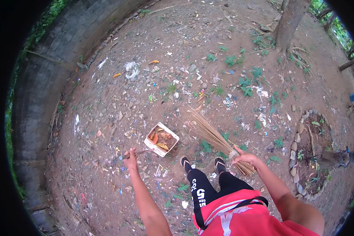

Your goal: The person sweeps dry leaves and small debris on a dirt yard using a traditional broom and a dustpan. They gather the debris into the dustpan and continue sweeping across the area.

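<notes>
My left hand [131,158] is closed around the handle end of a dustpan [167,152], a white box-like pan whose thin handle slants from the pan's lower edge to my fist. Dry brown and yellow leaves [159,138] and dirt lie inside the pan, which is close to the ground. At the right, my right hand [244,158] grips a stick broom [214,132] near its bound end. The broom's bristles fan out to the upper left, their tips over littered soil to the right of the dustpan.
Plastic scraps, stones and small green plants dot the bare soil. A clear plastic wrapper [132,70] lies farther out. A block wall [32,103] runs along the left. A tree trunk [290,26] rises at upper right, and a stone-ringed bed [293,146] lies at right.
</notes>
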A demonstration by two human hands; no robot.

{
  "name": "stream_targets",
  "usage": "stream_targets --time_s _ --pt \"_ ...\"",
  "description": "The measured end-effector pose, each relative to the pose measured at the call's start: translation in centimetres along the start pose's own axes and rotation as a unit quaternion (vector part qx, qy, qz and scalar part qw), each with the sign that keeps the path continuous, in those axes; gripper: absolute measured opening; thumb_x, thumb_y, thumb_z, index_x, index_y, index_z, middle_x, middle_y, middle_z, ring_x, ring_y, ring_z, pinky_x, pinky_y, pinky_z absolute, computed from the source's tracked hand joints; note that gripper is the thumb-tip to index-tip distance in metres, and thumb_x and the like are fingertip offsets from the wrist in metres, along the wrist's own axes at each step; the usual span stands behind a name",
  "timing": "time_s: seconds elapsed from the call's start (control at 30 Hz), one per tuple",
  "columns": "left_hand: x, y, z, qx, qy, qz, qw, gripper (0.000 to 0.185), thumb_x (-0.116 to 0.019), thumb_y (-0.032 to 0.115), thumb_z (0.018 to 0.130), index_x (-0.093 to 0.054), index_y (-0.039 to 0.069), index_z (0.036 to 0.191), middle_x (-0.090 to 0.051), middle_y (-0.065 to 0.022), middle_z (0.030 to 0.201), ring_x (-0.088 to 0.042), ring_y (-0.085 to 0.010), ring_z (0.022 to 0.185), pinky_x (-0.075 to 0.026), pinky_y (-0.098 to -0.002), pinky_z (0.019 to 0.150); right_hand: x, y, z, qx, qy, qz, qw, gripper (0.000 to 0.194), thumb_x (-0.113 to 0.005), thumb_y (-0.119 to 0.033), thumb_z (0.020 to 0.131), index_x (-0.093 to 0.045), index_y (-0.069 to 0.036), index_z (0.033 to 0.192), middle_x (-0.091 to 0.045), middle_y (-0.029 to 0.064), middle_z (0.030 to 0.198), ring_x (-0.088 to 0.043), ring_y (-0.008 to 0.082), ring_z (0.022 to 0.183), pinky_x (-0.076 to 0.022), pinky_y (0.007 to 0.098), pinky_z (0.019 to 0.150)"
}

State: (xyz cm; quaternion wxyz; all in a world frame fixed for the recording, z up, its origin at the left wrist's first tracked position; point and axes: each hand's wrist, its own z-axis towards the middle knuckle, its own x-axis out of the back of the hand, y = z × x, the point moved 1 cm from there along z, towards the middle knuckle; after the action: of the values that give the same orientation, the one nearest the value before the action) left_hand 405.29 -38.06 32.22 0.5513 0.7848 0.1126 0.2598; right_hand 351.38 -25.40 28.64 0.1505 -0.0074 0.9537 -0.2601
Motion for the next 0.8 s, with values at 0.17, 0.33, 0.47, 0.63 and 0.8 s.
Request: stream_targets --time_s 0.17,0.33,0.47,0.63,0.8 --pt "-2.3 1.1 6.0 -0.025 -0.052 -0.006 0.998 0.018 -0.058 0.019 0.088 -0.062 0.002 0.083 -0.058 -0.0013 0.074 -0.046 -0.0051 0.061 -0.039 -0.0194 0.052 0.7 -2.0 4.5 0.060 0.139 0.010 0.988 0.111 -0.069 0.004 0.062 0.002 -0.019 0.144 -0.053 0.0126 0.114 -0.057 0.0209 0.088 -0.0484 0.0328 0.074" --pt "-3.4 -2.4 14.8 -0.080 -0.100 0.030 0.991 0.018 -0.060 0.017 0.086 -0.064 0.001 0.077 -0.058 -0.0002 0.068 -0.047 -0.0065 0.059 -0.037 -0.0227 0.052 -1.0 -6.3 13.1 0.049 0.196 0.206 0.957 0.113 -0.066 0.006 0.062 0.010 -0.018 0.143 -0.056 0.0127 0.102 -0.059 0.0229 0.083 -0.0495 0.0366 0.062" --pt "-7.8 -2.2 18.5 -0.071 -0.165 0.085 0.980 0.015 -0.060 0.014 0.084 -0.066 0.001 0.078 -0.059 -0.0017 0.069 -0.048 -0.0078 0.061 -0.039 -0.0251 0.056 -6.3 -4.3 20.1 -0.034 0.226 0.137 0.964 0.116 -0.071 0.004 0.056 0.005 -0.008 0.143 -0.053 0.0142 0.109 -0.057 0.0246 0.087 -0.0470 0.0328 0.073" --pt "-7.7 -2.7 24.6 -0.092 -0.190 0.133 0.968 0.016 -0.061 0.014 0.083 -0.063 0.000 0.075 -0.058 -0.0022 0.067 -0.048 -0.0085 0.061 -0.039 -0.0263 0.056 -16.6 -7.2 17.5 -0.048 0.076 0.039 0.995 0.112 -0.072 -0.001 0.057 0.000 -0.006 0.143 -0.048 0.0155 0.121 -0.052 0.0239 0.103 -0.0431 0.0310 0.083" --pt "-9.5 0.7 27.2 -0.116 -0.224 0.165 0.953 0.020 -0.063 0.015 0.080 -0.057 0.001 0.068 -0.052 0.0001 0.061 -0.043 -0.0090 0.057 -0.036 -0.0272 0.054 -18.8 -7.7 11.0 -0.030 0.112 0.156 0.981 0.108 -0.070 0.000 0.064 0.001 -0.015 0.144 -0.047 0.0132 0.123 -0.055 0.0233 0.097 -0.0461 0.0343 0.081"
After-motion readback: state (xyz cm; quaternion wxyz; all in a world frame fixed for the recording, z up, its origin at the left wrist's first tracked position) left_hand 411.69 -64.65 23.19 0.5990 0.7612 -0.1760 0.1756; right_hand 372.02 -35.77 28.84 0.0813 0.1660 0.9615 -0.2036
